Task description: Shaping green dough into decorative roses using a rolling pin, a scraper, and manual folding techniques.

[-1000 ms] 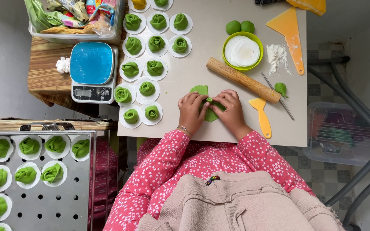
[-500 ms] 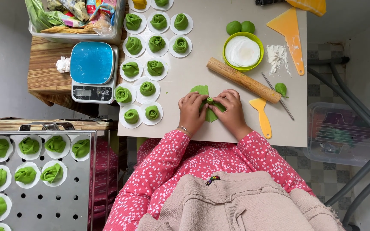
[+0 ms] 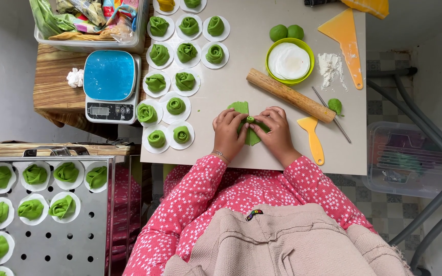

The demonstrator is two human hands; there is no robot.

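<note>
On the bench, the left hand and right hand pinch a green dough strip at its middle, near the rolling pin. Squeezing too hard could tear the thin dough. The fingertips hide the fold itself.

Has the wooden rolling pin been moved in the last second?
No. The rolling pin lies at the same slant between the green bowl and the yellow scraper, as before.
</note>
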